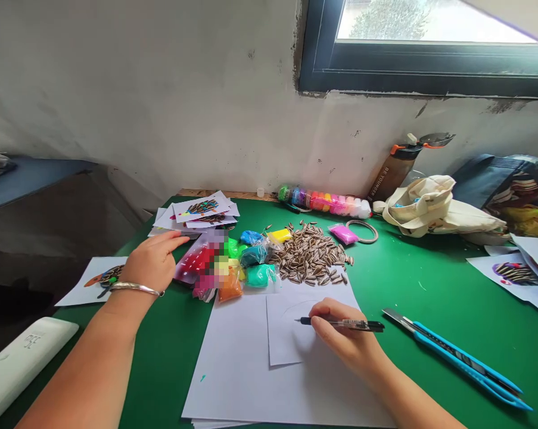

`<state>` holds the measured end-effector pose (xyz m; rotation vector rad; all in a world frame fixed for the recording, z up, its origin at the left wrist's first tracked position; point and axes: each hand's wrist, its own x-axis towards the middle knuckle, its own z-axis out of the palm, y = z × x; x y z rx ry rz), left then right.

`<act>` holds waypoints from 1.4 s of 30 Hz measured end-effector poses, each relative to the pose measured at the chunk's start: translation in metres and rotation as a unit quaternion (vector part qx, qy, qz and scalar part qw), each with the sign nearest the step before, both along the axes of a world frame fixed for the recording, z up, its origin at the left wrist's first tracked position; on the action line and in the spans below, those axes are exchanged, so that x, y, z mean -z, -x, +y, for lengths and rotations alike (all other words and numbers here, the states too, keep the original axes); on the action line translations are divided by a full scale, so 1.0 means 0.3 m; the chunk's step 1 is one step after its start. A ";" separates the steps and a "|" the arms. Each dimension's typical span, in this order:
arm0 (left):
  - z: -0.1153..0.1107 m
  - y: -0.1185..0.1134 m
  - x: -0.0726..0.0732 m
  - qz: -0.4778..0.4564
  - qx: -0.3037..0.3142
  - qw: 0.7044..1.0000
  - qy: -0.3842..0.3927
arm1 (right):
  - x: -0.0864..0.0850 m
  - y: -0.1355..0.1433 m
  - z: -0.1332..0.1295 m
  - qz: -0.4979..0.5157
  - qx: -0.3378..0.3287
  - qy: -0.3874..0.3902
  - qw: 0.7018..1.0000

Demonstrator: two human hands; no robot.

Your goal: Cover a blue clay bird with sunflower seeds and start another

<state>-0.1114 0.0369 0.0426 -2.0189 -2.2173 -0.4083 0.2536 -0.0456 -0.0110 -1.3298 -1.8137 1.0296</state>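
A black pen (344, 323) is pinched in my right hand (340, 328), its tip over a small white sheet (286, 345) that bears a faint curved line. Under that sheet lies a larger white paper (233, 369). My left hand (155, 259), fingers extended and apart, is beside a stack of seed pictures (201, 210) and a phone-like object with red on it (195, 259). Packets of coloured clay (260, 275) and a heap of striped seeds (311, 253) sit beyond the large paper.
A blue utility knife (465, 360) lies at the right. Farther back are clay tubs in a row (326, 202), a bottle (394, 170) and a cloth bag (429, 208). A white device (27, 363) stands at the lower left, near another seed picture (90, 280).
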 end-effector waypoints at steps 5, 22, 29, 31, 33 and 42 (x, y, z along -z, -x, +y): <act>0.059 0.058 0.110 0.084 0.011 0.991 0.106 | 0.004 -0.001 0.000 0.001 -0.004 -0.007 1.000; 0.078 0.057 0.165 0.109 0.027 0.987 0.113 | 0.007 -0.005 0.000 -0.003 -0.006 -0.006 1.000; 0.071 0.030 0.163 0.128 0.033 0.984 0.118 | 0.005 -0.008 0.000 0.005 -0.006 -0.009 1.000; 0.069 0.011 0.153 0.133 0.043 0.983 0.120 | 0.004 -0.008 0.000 0.006 -0.005 -0.005 1.000; 0.068 -0.005 0.145 0.134 0.052 0.982 0.123 | 0.002 -0.007 0.001 0.005 -0.003 0.000 1.000; 0.055 0.013 0.123 0.113 0.073 0.986 0.095 | 0.002 -0.007 0.002 0.011 -0.003 0.005 1.000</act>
